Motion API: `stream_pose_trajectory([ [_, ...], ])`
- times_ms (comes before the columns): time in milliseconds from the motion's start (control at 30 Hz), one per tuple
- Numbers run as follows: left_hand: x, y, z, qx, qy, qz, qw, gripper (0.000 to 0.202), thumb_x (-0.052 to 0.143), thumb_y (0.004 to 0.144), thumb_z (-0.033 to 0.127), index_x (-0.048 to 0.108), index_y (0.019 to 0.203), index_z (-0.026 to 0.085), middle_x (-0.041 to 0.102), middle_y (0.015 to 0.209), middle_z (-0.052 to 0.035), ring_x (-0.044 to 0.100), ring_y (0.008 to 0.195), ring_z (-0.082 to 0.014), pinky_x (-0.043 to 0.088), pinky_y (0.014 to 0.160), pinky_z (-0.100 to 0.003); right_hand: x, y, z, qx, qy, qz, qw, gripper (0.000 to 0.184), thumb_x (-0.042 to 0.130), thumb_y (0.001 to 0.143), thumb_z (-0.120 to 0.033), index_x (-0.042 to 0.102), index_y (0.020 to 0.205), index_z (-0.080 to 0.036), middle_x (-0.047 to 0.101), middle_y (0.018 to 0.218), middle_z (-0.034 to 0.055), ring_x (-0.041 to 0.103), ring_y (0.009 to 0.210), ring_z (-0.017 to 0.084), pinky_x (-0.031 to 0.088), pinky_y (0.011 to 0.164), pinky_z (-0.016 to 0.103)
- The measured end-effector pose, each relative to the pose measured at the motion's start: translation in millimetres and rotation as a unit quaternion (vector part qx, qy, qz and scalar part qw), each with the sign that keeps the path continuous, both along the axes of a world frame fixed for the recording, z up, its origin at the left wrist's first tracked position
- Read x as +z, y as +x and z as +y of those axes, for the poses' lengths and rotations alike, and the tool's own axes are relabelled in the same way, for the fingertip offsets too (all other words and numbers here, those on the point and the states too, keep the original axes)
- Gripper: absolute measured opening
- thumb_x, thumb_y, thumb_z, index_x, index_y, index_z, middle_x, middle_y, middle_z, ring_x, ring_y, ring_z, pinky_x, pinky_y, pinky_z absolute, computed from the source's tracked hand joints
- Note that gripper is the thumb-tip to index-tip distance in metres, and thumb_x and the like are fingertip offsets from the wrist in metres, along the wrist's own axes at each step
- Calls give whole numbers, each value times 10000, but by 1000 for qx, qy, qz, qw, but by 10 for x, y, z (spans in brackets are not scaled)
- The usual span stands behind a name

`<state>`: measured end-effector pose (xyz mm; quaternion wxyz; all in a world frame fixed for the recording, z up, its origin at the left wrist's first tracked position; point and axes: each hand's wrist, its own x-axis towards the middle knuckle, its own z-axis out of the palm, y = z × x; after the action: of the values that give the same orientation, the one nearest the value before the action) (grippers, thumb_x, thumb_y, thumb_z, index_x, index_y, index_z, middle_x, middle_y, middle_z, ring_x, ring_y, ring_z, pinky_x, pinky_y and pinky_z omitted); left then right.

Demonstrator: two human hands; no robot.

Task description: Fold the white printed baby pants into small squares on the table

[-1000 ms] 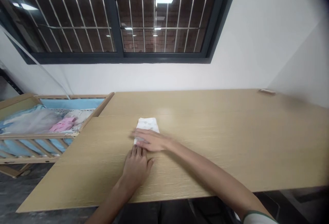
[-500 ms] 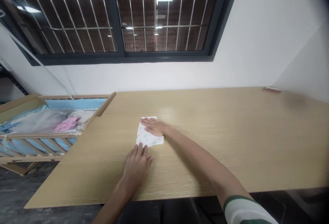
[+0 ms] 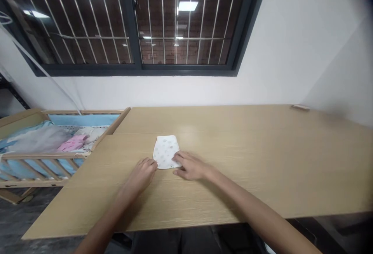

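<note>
A small folded white cloth with a faint print (image 3: pixel 165 152) lies flat on the wooden table (image 3: pixel 233 160). My left hand (image 3: pixel 142 175) rests on the table at the cloth's near left corner, fingers curled and touching its edge. My right hand (image 3: pixel 189 165) is at the near right corner, fingertips pinched on the cloth's edge. Both forearms reach in from the bottom of the view.
A wooden crib (image 3: pixel 43 145) with blue bedding, a grey cloth and pink clothes (image 3: pixel 72 143) stands to the left of the table. A small flat object (image 3: pixel 300 107) lies at the far right of the table. A barred window is above.
My right hand drew back from the cloth's far end to its near right corner. My left hand shifted left and curled its fingers at the near left corner. The cloth now lies uncovered.
</note>
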<state>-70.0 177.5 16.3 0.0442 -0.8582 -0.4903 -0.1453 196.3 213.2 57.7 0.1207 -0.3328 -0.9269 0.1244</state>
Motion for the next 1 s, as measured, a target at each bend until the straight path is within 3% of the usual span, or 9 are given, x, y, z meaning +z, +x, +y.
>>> stream_pose_trajectory([
  [133,-23,3,-50,-2,16,-26,1000,291,351,1026,194,640,990,185,703,993,-94,644,939,-252,478,882,-417,-105,8,-221,-34,42,1,999,292,435,1030,-308,627,1178,-145,637,1214,158,583,1125,280,425,999,434],
  [233,74,13,-63,15,7,-66,998,263,349,1021,237,608,994,194,689,993,-86,638,945,-248,470,865,-399,-29,-37,-227,-63,31,24,997,276,384,1029,-236,636,1090,-142,669,1093,140,609,1027,248,437,948,393],
  [367,336,81,197,85,-4,-76,993,259,343,1017,254,590,1040,182,676,1018,-98,628,953,-246,462,852,-372,127,-151,90,-99,8,101,990,268,376,1024,-235,627,1062,-149,643,1105,130,588,1051,229,439,934,343],
  [467,435,182,554,152,-5,-57,987,294,313,1020,209,595,1085,155,664,1061,-133,617,1007,-254,455,878,-363,101,-282,463,-164,2,142,976,339,311,1059,-296,618,1030,-154,630,1049,126,587,991,223,450,901,340],
  [633,238,383,998,210,7,-51,976,322,317,990,144,593,1150,93,635,1109,-207,595,1069,-296,459,894,-400,-248,-435,925,-292,22,112,950,304,324,1053,-255,588,1150,-140,628,1144,173,579,1042,251,437,932,375],
  [733,110,434,1063,224,8,-54,973,330,314,1001,166,600,1150,97,647,1091,-193,606,1064,-284,463,906,-387,-414,-423,1011,-315,15,123,941,282,377,1035,-258,567,1212,-149,638,1169,165,588,1068,254,442,951,378],
  [833,84,436,1016,231,26,-67,970,396,305,1034,281,539,1289,89,614,1251,-210,561,1187,-309,440,995,-430,-400,-384,943,-321,63,178,928,364,394,1023,-297,521,1319,-126,597,1274,183,555,1177,274,424,1026,406],
  [900,82,458,948,195,54,-96,975,520,303,1042,396,420,1425,65,504,1437,-233,468,1336,-325,386,1096,-459,-330,-372,839,-305,114,201,924,468,358,1032,-340,459,1413,-87,528,1387,215,485,1293,293,369,1107,437],
  [1000,19,564,833,82,70,-148,983,681,262,1035,502,241,1543,49,308,1607,-222,270,1507,-298,270,1214,-455,-275,-389,678,-209,151,168,952,571,302,1044,-378,371,1516,-65,395,1551,207,315,1459,282,250,1204,441],
])
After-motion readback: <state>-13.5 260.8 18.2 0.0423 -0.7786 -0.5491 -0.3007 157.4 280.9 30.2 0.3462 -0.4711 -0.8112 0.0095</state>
